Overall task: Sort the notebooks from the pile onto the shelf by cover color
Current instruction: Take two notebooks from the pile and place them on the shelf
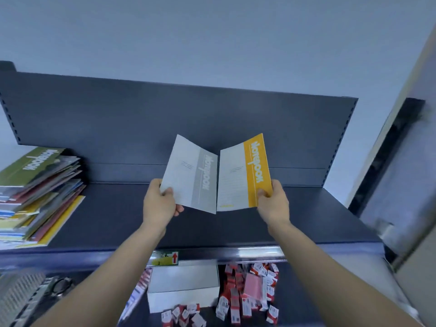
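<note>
- A pile of notebooks point(35, 197) lay at the left end of the shelf point(212, 227), a green cover on top.
- The left hand point(160, 201) pinched the lower left corner of a grey notebook point(191, 173), thumb on the front and fingers curled behind; the notebook rose up and to the right of the grip.
- The grey notebook's inner edge stood just beside that of a yellow notebook point(245, 173); both were held above the shelf board, well right of the pile.
- The right hand point(273, 204) pinched the yellow notebook's lower right corner, so the cover stood up and to the left of the grip.
- On the level beneath sat a white box point(184, 286) and red-and-white packs point(247, 296).
</note>
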The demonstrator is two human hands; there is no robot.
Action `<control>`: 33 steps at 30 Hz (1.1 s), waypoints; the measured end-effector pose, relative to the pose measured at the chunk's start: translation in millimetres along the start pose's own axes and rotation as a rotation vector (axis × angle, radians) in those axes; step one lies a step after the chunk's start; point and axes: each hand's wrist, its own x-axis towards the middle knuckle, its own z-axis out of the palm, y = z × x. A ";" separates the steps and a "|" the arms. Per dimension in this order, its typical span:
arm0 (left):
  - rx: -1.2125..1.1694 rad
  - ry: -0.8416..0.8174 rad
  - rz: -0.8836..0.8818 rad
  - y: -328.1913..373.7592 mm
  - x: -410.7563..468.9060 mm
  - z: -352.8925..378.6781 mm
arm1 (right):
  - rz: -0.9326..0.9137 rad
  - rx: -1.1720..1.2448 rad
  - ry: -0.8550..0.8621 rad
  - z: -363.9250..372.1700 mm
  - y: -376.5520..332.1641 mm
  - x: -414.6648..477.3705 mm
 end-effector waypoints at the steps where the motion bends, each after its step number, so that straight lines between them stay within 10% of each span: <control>1: -0.001 -0.011 -0.006 -1.3 -5.0 10.5 | 0.008 -0.008 0.006 -10.7 6.3 2.5; 33: 0.173 -0.165 -0.233 -69.4 0.5 291.8 | 0.369 -0.262 -0.113 -162.7 188.5 188.0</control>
